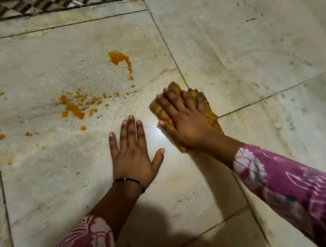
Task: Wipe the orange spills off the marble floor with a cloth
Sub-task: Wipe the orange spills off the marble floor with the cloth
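1. The left hand (134, 155) lay flat, palm down, fingers straight and spread, thumb out toward the right hand.
2. A dark bracelet (129, 181) circled the left wrist.
3. The right hand (184, 120) sat just beyond the left hand, palm down, fingers extended and pressing.
4. Both forearms wore pink-and-white patterned sleeves (286, 185).

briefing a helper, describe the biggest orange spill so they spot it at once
Start at the big marble tile the left hand rests on. Near its far edge, above the scattered orange drops, sits one solid blob. Unlike the specks, it trails a curved tail.
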`<state>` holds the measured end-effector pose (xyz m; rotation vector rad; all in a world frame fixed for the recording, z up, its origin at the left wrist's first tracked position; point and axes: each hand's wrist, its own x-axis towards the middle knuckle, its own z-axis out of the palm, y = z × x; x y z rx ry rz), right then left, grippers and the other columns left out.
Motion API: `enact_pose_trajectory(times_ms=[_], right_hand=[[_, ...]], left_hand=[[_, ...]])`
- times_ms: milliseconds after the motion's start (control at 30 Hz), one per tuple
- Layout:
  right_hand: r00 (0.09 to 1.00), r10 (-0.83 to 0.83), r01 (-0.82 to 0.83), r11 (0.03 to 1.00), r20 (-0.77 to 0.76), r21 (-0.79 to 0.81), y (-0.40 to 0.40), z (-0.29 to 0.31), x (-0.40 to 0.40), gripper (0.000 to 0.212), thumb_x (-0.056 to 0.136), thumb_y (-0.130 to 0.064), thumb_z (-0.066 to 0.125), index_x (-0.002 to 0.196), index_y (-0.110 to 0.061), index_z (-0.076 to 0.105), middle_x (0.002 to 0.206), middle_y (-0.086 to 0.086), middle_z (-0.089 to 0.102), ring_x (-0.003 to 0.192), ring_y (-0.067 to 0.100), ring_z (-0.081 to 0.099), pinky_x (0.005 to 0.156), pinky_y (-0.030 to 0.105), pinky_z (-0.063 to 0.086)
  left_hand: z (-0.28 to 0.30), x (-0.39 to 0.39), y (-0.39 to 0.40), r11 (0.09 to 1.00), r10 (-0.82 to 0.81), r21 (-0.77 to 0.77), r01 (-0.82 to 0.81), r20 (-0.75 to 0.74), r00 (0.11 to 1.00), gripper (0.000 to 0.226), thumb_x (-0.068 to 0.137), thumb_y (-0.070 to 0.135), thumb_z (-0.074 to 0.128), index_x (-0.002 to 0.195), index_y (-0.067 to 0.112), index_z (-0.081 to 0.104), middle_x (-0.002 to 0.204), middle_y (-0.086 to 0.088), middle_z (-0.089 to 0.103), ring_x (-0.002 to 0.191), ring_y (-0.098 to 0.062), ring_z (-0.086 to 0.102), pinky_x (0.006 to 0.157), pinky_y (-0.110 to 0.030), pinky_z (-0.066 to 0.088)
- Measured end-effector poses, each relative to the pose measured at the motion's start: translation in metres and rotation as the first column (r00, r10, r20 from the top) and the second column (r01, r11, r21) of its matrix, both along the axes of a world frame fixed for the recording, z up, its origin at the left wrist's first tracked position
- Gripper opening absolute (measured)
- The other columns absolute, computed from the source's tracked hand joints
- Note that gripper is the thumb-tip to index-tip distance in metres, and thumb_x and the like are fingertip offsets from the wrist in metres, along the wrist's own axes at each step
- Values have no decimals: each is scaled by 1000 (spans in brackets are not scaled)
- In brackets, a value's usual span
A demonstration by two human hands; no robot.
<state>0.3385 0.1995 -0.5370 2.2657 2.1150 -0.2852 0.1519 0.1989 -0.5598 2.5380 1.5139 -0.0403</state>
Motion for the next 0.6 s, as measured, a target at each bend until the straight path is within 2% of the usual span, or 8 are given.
enact_pose_trajectory(times_ms=[67, 100, 233, 333, 400, 467, 533, 600], right_hand=[[992, 104, -104, 995, 68, -3, -48, 0, 20, 66, 90, -65, 17, 150, -40, 6, 160, -10, 4, 145, 29, 11, 112, 59, 4], [990, 102, -101, 995, 95, -15, -66, 0, 38, 66, 89, -66, 15, 150, -42, 5, 159, -11, 5, 145, 28, 14, 112, 58, 5], [984, -157, 160, 987, 89, -25, -67, -1, 100, 65, 87, -68, 16, 148, -48, 1, 160, -13, 5, 146, 26, 8, 111, 61, 2], [948, -311, 311, 950, 70, 1, -17, -2, 102, 71, 85, -72, 19, 149, -43, 5, 160, -9, 7, 146, 28, 5, 109, 64, 2], [941, -332, 334, 942, 67, -24, 9, -1, 84, 79, 82, -75, 18, 151, -37, 4, 161, -6, 3, 146, 30, -1, 108, 64, -3], [974, -218, 220, 975, 54, -33, 15, 0, 55, 82, 82, -75, 17, 151, -34, 3, 161, -5, 1, 146, 31, -6, 108, 65, -8], [998, -4, 4, 1000, 57, -11, -4, 3, 30, 78, 86, -72, 15, 151, -34, 1, 160, -6, 0, 146, 31, -9, 109, 64, -10], [978, 195, -195, 981, 81, 1, -40, 5, 21, 75, 88, -69, 18, 152, -32, 3, 160, -5, 1, 146, 30, -8, 111, 63, -6]], left_hand=[[0, -1, 0, 1000, -11, 4, 11, 6, 1000, 85, 87, 63, 23, 150, 6, 17, 158, -14, 13, 146, -28, 10, 115, -56, 7], [-1, -2, 0, 1000, -11, 7, 11, 11, 1000, 85, 87, 63, 22, 150, 7, 17, 158, -14, 12, 146, -28, 9, 115, -55, 6], [-1, -2, -1, 1000, -13, 15, 13, 25, 1000, 85, 88, 64, 21, 150, 6, 14, 158, -14, 10, 146, -28, 7, 116, -55, 4], [0, -2, -2, 1000, -11, 12, 11, 28, 1000, 85, 88, 64, 21, 150, 6, 13, 159, -14, 10, 146, -28, 7, 116, -55, 4], [1, -1, -2, 1000, -6, 11, 6, 29, 1000, 86, 88, 65, 21, 150, 7, 13, 159, -13, 9, 147, -27, 6, 116, -54, 4], [0, 0, -1, 1000, -5, 9, 5, 28, 1000, 86, 87, 65, 22, 150, 8, 13, 159, -13, 9, 147, -27, 6, 116, -54, 4], [0, -1, -1, 1000, -3, 10, 2, 33, 999, 86, 87, 65, 21, 151, 8, 14, 159, -12, 9, 147, -26, 7, 116, -54, 4], [-1, -3, -1, 1000, -15, 8, 14, 25, 1000, 87, 87, 66, 20, 151, 8, 12, 159, -12, 7, 147, -26, 6, 116, -54, 4]])
